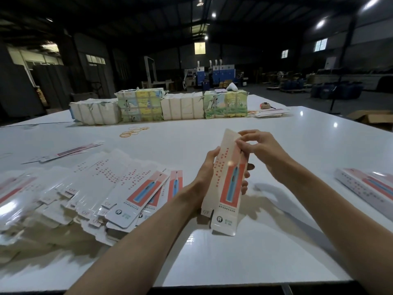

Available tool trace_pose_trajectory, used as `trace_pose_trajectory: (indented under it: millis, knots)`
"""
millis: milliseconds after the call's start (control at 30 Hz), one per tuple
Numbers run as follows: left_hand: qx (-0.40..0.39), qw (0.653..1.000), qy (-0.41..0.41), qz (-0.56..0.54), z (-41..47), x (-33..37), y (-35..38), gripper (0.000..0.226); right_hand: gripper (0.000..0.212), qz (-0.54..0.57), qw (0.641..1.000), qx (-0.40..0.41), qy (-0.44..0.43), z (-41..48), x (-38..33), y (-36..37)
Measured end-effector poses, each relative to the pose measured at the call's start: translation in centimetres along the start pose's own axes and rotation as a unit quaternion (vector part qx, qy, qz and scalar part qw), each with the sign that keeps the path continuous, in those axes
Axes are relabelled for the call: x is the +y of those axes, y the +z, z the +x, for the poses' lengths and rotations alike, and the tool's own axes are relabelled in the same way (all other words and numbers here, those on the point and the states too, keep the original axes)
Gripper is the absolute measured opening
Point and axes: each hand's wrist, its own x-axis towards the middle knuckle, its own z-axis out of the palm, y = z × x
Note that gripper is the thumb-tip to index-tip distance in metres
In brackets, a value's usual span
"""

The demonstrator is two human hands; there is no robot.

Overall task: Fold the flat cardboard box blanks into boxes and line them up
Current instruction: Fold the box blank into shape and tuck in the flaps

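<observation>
Dim warehouse hall beyond a glossy white table (148, 145). Held above that table, near its front edge: one partly opened box blank (228, 182), long axis nearly upright, top flap leaning away, bottom flaps toward the camera. Printed with a red panel around a blue pen-like item, red characters too small to read, "QF" on a lower side flap, a round logo near the bottom. Gripped at mid-length by the left hand (209, 167), thumb on the left face, fingers curled behind, tips showing at the right edge. Pinched at the upper right edge by the right hand (261, 147), thumb and forefinger together, other fingers loosely bent. Leftward, a spread pile of flat blanks (95, 188); far right, folded boxes (365, 188) side by side.
</observation>
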Motion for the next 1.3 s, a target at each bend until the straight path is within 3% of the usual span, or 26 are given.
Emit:
trace_pose_trajectory:
  millis: [200,400,467,567,667,800,867,967,1067,1167,1300]
  knots:
    - [-0.014,1.0,-0.006,0.01,0.4,0.4,1.2,0.068,0.019,0.149,0.988,-0.047,0.022,-0.4,-0.6,-0.9]
    - [0.011,0.993,-0.034,-0.111,0.9,0.1,1.7,0.058,0.024,0.208,0.977,-0.039,-0.02,-0.8,-0.2,1.0]
    - [0.019,0.985,-0.021,-0.172,0.6,0.1,0.6,0.057,0.041,0.192,0.981,-0.023,-0.005,-1.2,0.3,1.9]
    - [0.019,0.976,0.009,-0.217,0.4,0.2,-0.3,0.056,0.065,0.149,0.987,-0.061,0.026,-1.9,1.3,3.1]
    - [0.046,0.981,0.026,-0.185,0.5,0.3,-0.7,0.059,0.055,0.134,0.989,-0.067,-0.005,-2.4,1.8,3.8]
    - [0.119,0.99,0.057,-0.041,0.2,-0.4,-0.6,0.068,0.05,0.104,0.993,-0.033,-0.046,-2.8,1.1,3.4]
    - [0.153,0.985,0.075,-0.008,0.2,-0.7,-0.1,0.063,0.048,0.083,0.995,-0.023,-0.058,-2.9,1.0,3.2]
    - [0.218,0.957,0.177,0.076,0.5,-0.9,-0.2,0.039,0.048,0.073,0.995,-0.023,-0.063,-3.0,0.8,3.0]
    - [0.205,0.943,0.24,0.105,0.4,-1.0,-0.2,0.039,0.049,0.071,0.995,-0.024,-0.062,-3.0,0.4,2.8]
    - [0.159,0.958,0.226,0.078,0.2,-0.9,0.4,0.059,0.054,0.061,0.996,-0.024,-0.064,-3.0,0.1,2.7]
    - [0.13,0.944,0.256,0.16,0.1,-1.0,1.0,0.095,0.057,0.073,0.994,-0.026,-0.071,-3.1,0.1,2.5]
